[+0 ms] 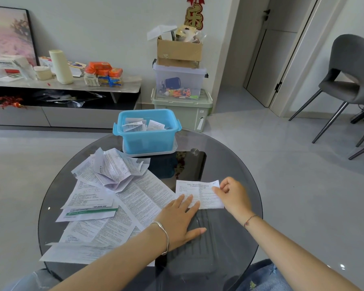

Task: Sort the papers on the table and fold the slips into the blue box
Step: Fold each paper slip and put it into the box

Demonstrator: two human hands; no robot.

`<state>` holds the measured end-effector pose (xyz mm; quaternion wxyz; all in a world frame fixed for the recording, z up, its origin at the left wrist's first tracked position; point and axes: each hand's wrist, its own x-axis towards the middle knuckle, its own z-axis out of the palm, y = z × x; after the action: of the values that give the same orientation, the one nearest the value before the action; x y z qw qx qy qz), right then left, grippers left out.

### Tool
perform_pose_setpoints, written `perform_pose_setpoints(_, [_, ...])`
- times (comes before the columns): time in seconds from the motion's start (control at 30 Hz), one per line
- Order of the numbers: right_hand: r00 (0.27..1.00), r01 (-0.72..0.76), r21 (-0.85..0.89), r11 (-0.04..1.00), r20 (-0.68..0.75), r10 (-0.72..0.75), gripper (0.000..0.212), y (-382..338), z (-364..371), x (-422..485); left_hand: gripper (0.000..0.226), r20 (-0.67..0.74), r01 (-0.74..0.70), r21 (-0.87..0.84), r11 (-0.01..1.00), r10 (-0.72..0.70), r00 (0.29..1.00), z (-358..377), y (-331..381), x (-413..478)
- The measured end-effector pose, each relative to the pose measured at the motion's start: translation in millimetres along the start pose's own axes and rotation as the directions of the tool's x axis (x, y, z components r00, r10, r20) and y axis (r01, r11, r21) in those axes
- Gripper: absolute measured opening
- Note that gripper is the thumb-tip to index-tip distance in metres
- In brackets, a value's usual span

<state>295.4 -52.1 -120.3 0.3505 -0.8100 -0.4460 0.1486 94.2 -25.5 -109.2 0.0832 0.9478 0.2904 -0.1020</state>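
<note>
A: There's the left hand (180,219), flat, fingers straight, pressing the slip (198,190) onto the counter (229,238).
B: And the right hand (232,194) pinches its right edge! The blue box (147,141) sits beyond both hands, with loose papers (105,196) left of them.
</note>
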Motion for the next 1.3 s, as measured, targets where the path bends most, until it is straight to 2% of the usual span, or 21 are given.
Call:
perform_pose_setpoints(0.07, [0.978,0.187,-0.143,0.972,-0.066,-0.198,0.008,-4,-9,-7,0.072,-0.009,-0.001,0.013,1.000,0.001,1.000,0,1,0])
perform_pose_setpoints(0.1, [0.941,0.309,-0.212,0.927,-0.069,-0.330,0.004,-5,-12,-11,0.072,-0.010,-0.002,0.019,1.000,0.002,1.000,0,1,0])
perform_pose_setpoints(0.17, [0.855,0.500,-0.277,0.820,0.012,-0.518,0.013,-6,-14,-22,0.071,-0.013,-0.004,0.028,1.000,0.004,1.000,0,0,0])
perform_pose_setpoints(0.27, [0.784,0.619,-0.316,0.719,0.205,-0.585,0.026,-6,-8,-41,0.070,-0.018,-0.003,0.049,0.999,0.004,1.000,1,0,0])
perform_pose_setpoints(0.33, [0.749,0.658,-0.369,0.656,0.232,-0.621,0.028,-5,-4,-49,0.071,-0.016,0.001,0.053,0.999,0.000,1.000,2,1,0])
perform_pose_setpoints(0.43, [0.708,0.687,-0.425,0.589,0.208,-0.675,0.023,0,-3,-54,0.073,0.005,-0.001,0.049,0.999,0.001,1.000,1,2,-2])
perform_pose_setpoints(0.53, [0.653,0.726,-0.456,0.514,0.224,-0.724,0.034,3,-2,-55,0.074,0.041,-0.018,0.084,0.996,0.014,0.999,-2,0,-7])
perform_pose_setpoints(0.63, [0.627,0.742,-0.478,0.470,0.248,-0.738,0.038,5,0,-55,0.075,0.030,-0.025,0.113,0.993,0.022,0.999,-10,-1,-13])
perform_pose_setpoints(0.93, [0.639,0.726,-0.520,0.450,0.270,-0.720,0.040,2,3,-56,0.077,0.029,0.014,0.128,0.992,-0.017,0.999,-13,-10,-23])
perform_pose_setpoints(1.07, [0.650,0.723,-0.494,0.484,0.248,-0.718,0.037,9,-6,-55,0.091,-0.002,0.048,0.185,0.982,-0.048,0.999,-14,-8,-24])
perform_pose_setpoints(1.2, [0.680,0.701,-0.493,0.516,0.245,-0.691,0.036,21,-22,-55,0.082,-0.030,0.067,0.181,0.981,-0.063,0.998,-13,-8,-25])
perform_pose_setpoints(1.3, [0.713,0.672,-0.505,0.542,0.242,-0.658,0.037,27,-32,-58,0.098,-0.059,0.067,0.187,0.980,-0.057,0.997,-10,-10,-26])
